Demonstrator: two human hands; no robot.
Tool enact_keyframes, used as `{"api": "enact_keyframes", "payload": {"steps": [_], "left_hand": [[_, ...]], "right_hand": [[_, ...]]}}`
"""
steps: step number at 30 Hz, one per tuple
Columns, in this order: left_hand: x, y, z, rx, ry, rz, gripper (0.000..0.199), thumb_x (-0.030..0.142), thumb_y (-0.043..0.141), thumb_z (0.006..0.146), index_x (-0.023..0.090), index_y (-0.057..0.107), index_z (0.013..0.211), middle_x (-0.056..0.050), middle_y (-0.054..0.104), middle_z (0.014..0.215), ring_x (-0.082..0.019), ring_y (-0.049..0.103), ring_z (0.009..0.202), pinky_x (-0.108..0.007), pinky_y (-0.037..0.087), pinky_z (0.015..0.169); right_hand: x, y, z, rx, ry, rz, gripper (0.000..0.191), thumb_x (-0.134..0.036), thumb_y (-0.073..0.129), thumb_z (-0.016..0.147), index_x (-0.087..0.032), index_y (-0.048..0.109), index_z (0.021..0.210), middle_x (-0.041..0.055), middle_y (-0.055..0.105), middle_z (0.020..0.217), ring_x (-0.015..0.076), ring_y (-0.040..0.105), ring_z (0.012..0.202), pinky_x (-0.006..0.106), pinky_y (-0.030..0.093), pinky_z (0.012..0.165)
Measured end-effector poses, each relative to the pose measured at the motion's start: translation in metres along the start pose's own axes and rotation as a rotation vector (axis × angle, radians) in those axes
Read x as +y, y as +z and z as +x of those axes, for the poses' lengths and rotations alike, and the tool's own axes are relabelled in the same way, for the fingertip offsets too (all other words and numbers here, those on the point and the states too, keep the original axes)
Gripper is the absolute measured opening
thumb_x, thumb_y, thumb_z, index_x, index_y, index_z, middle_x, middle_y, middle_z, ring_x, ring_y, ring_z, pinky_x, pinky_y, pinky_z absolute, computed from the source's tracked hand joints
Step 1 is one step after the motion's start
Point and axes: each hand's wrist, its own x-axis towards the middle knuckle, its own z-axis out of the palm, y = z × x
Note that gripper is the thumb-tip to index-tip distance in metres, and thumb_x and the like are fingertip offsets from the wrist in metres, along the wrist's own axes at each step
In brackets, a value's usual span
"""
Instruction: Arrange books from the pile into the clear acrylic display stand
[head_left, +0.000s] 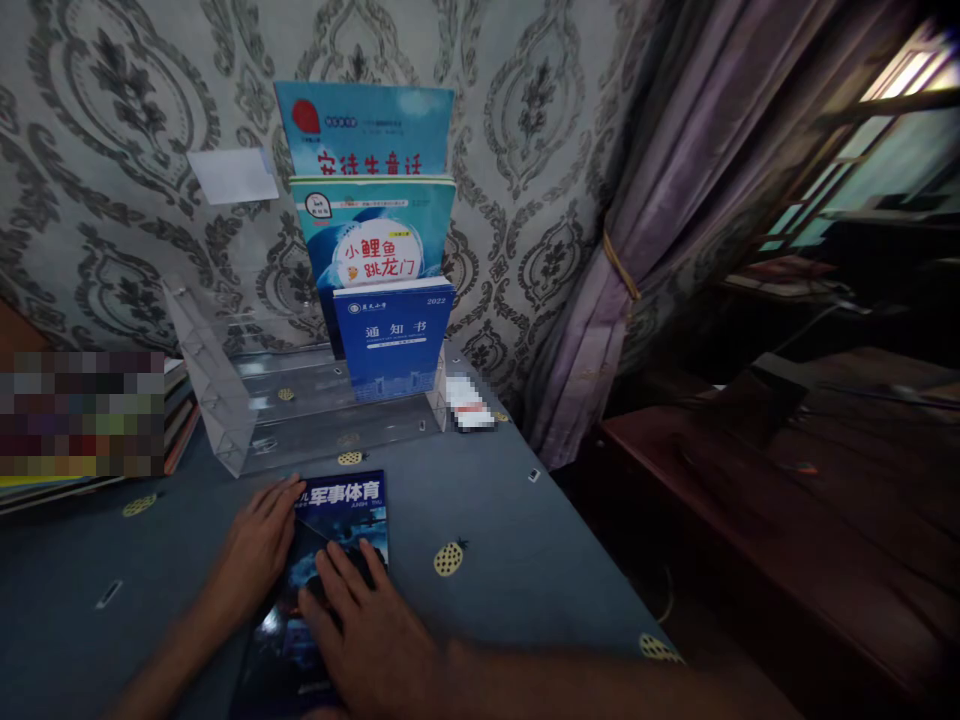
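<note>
A dark blue book [352, 515] with white Chinese lettering lies flat near the table's front. My left hand [259, 545] rests along its upper left edge, fingers extended. Across the cover lies my right hand [367, 620], its fingers spread and pointing up the book. Behind them stands a clear acrylic stepped rack [225, 400]. On the rack's right side three books stand upright in tiers: a blue booklet [394, 345] in front, a teal book [379, 235] in the middle and a light blue book [367, 125] at the back. The rack's left side holds no books.
At the left edge is a stack of books [82, 420], partly pixelated. A small white item [469, 405] lies right of the rack on the patterned blue-grey tablecloth [510, 560]. A tied purple curtain [600, 300] hangs beyond the table's right edge, beside a reddish-brown surface [750, 500].
</note>
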Motion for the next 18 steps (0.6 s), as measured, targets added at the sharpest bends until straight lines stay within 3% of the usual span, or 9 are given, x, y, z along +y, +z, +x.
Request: {"api": "enact_keyframes", "payload": {"steps": [10,18], "left_hand": [[0.0,0.0,0.0,0.031,-0.064,-0.084,0.039,0.03,0.034,0.099,0.019,0.064,0.122,-0.013,0.069,0.123,-0.029,0.063,0.114,-0.048,0.052,0.097],[0.004,-0.011,0.004,0.023,-0.138,-0.158,0.039,0.035,0.036,0.096,0.019,0.066,0.116,-0.013,0.07,0.112,-0.03,0.064,0.105,-0.049,0.051,0.096]], "right_hand": [[0.003,-0.015,0.0,-0.026,-0.014,0.107,0.082,-0.064,0.048,0.094,-0.005,0.036,0.151,0.0299,0.031,0.158,0.0393,0.023,0.151,0.06,0.017,0.122],[0.014,-0.03,0.0,-0.092,-0.058,0.191,0.079,-0.055,0.058,0.093,-0.007,0.036,0.152,0.0274,0.03,0.159,0.0357,0.017,0.153,0.057,0.014,0.124]]}}
